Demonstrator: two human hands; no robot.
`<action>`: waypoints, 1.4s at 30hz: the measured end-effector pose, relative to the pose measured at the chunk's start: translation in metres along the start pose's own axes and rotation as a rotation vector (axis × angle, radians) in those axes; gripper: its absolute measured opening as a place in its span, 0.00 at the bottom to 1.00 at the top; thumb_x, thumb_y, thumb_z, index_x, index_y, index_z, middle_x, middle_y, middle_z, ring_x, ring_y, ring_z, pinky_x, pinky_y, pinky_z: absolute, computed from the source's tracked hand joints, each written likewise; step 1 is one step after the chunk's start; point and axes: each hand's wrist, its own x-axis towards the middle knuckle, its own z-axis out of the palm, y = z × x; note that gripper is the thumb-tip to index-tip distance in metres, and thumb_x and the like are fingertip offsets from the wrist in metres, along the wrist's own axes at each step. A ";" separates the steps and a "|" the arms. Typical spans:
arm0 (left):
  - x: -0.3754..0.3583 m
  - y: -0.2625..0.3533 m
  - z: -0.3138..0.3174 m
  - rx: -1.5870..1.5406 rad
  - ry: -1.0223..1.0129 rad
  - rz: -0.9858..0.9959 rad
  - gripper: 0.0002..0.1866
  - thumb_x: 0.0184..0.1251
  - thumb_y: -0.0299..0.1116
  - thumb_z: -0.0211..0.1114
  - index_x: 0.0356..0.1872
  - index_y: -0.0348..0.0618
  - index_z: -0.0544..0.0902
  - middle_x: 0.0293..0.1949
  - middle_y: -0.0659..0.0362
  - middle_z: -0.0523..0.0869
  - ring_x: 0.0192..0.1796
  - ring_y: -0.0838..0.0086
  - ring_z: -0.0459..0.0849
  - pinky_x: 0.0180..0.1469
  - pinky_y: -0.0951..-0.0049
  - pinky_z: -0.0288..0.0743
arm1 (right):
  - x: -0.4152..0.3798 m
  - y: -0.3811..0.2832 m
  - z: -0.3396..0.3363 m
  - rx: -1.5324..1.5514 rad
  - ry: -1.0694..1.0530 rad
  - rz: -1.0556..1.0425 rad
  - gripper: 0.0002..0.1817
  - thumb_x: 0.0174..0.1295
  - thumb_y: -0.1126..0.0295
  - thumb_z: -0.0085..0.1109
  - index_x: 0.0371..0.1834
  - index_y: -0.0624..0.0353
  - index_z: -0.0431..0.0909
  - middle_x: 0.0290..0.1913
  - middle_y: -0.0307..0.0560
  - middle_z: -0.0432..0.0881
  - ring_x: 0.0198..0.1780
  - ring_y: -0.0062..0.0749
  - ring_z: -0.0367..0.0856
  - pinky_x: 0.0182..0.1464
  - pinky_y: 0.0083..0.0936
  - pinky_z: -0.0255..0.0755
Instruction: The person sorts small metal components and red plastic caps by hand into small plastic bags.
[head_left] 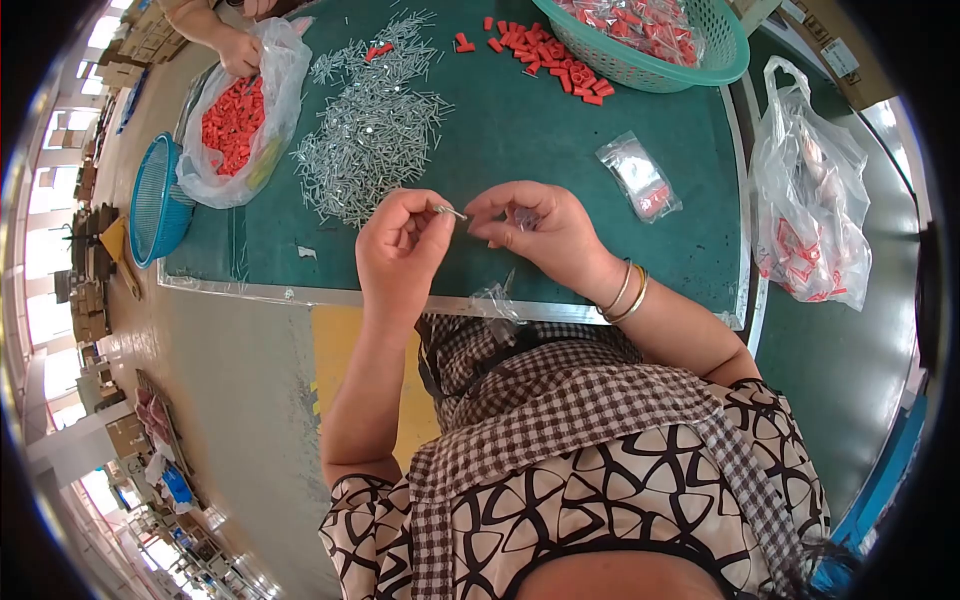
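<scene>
My left hand (400, 250) is closed, pinching a metal screw (452, 212) between thumb and forefinger. Facing it, my right hand (550, 228) is curled around a crumpled piece of clear plastic (522, 217), partly hidden by the fingers. The fingertips of the right hand are close to the screw's end. Just beyond both hands spreads a large pile of silvery screws (370, 150). Below the hands, a clear plastic scrap (495, 303) lies over the table's metal edge.
Loose red plugs (555, 60) lie beside a green basket (725, 60) of filled packets. Flat clear bags (632, 170) rest at right. A white carrier bag (800, 200) hangs past the edge. Another person's hand (240, 52) reaches into a bag of red plugs (232, 125), near a blue basket (150, 205).
</scene>
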 end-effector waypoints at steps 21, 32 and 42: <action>-0.097 -0.027 -0.001 0.086 0.051 -0.359 0.06 0.67 0.18 0.60 0.42 0.36 0.81 0.46 0.58 0.87 0.34 0.84 0.79 0.36 0.83 0.72 | -0.052 -0.008 0.017 -1.115 -0.270 -0.123 0.28 0.46 0.54 0.76 0.44 0.60 0.77 0.41 0.50 0.73 0.32 0.45 0.81 0.34 0.38 0.75; -0.095 -0.025 0.017 0.082 0.065 -0.436 0.04 0.65 0.20 0.64 0.39 0.35 0.84 0.29 0.68 0.83 0.30 0.90 0.77 0.33 0.86 0.69 | -0.059 0.012 0.015 -1.016 -0.146 -0.333 0.21 0.49 0.65 0.72 0.47 0.54 0.81 0.40 0.42 0.78 0.30 0.41 0.80 0.33 0.36 0.75; -0.073 0.006 0.022 -0.049 0.051 -0.346 0.04 0.69 0.21 0.61 0.41 0.35 0.82 0.28 0.65 0.83 0.29 0.87 0.80 0.29 0.86 0.70 | -0.047 -0.002 0.012 -0.943 -0.011 -0.541 0.19 0.54 0.65 0.68 0.50 0.54 0.81 0.34 0.42 0.80 0.29 0.40 0.81 0.31 0.35 0.74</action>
